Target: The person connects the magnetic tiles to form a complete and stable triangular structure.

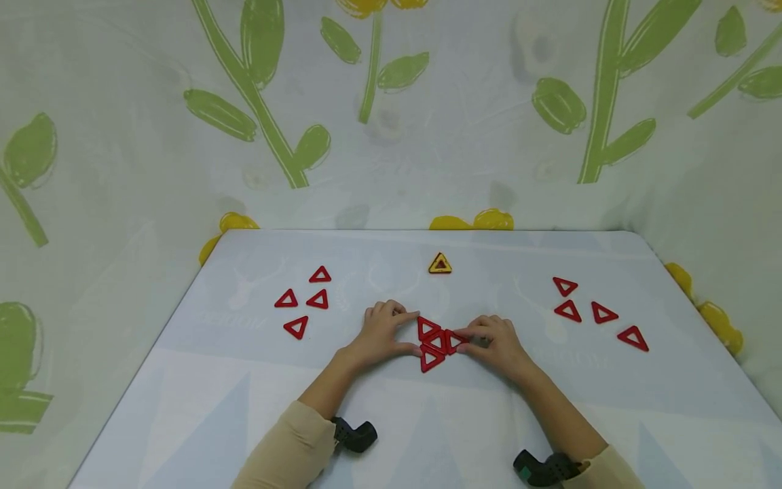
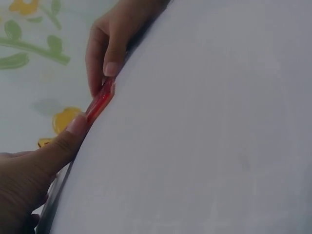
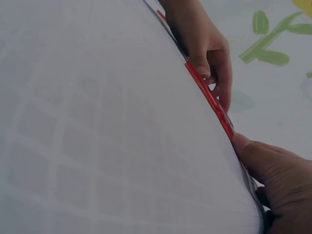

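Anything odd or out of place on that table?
One thing: the yellow triangle sits alone near the far edge of the table, while the other triangles are red. Nothing looks spilled or damaged.

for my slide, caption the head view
Left hand and right hand touch four clustered red triangles on a table.

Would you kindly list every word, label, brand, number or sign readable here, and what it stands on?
Nothing is clearly legible.
Tabletop, left part: pale lettering, too faint to read.
Tabletop, right part: more pale lettering, also too faint.
Red triangles: no text visible.
Yellow triangle: no text visible.
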Demonstrator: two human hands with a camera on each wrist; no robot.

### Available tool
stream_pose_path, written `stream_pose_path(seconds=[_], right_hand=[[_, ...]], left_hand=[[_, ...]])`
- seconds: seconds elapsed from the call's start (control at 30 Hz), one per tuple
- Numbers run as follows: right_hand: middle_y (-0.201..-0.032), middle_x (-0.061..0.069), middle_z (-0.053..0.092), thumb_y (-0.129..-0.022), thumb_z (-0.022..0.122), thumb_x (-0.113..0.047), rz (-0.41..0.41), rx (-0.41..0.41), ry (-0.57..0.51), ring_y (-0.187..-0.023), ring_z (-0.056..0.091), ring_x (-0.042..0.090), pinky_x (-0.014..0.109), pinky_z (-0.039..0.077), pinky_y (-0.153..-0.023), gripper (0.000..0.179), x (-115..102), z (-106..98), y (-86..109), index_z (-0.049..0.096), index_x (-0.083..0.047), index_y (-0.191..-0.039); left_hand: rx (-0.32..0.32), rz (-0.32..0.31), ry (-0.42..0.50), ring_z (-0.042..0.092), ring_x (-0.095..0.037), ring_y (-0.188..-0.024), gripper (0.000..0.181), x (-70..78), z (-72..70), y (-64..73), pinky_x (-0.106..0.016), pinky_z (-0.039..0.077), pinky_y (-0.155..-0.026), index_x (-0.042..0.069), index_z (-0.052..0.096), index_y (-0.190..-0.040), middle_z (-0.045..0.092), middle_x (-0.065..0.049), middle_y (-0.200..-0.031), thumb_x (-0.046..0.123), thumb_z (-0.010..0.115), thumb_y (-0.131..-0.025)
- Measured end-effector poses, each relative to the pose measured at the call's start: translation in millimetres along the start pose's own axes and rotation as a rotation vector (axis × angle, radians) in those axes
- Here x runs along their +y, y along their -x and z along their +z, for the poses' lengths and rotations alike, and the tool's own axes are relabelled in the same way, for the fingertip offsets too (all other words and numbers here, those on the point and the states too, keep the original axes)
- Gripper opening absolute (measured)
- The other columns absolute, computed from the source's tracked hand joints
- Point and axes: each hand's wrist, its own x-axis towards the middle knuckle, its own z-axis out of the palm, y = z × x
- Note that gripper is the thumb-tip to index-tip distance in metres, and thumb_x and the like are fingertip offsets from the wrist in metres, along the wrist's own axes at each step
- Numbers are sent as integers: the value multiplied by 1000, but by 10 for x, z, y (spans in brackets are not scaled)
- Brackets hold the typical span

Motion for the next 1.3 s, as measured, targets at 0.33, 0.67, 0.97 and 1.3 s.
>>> stream_pose_path(seconds=[0.33,0.67,0.97,1.3], right_hand=[[-93,4,61,-72,82,-18,99,94,64,-87,52,17,30,47,-70,34,-20,34,1,74,-8,-103],[-90,4,60,-68,85,-19,59,142,95,-85,49,15,29,44,-67,36,-37,38,3,75,-6,-100],[-91,5,63,-66,86,-16,72,159,64,-86,54,19,33,45,-70,34,-34,78,-15,73,-6,-96],[-95,5,63,-67,86,-20,133,132,76,-90,55,20,40,44,-77,37,-83,71,-19,70,-8,-97]], left_hand=[[77,-123,31,42,-19,-99,61,72,98,-3,-38,29,-83,18,63,-120,51,-4,-105,48,80,-69],[171,-233,104,40,-23,-103,56,191,130,23,-40,30,-85,14,63,-112,49,-7,-108,43,82,-68],[204,-313,132,39,-24,-105,46,244,130,43,-41,29,-85,14,64,-106,48,-8,-107,39,81,-71],[228,-328,168,42,-24,-104,45,246,148,30,-42,30,-86,14,64,-105,50,-7,-106,36,82,-70]])
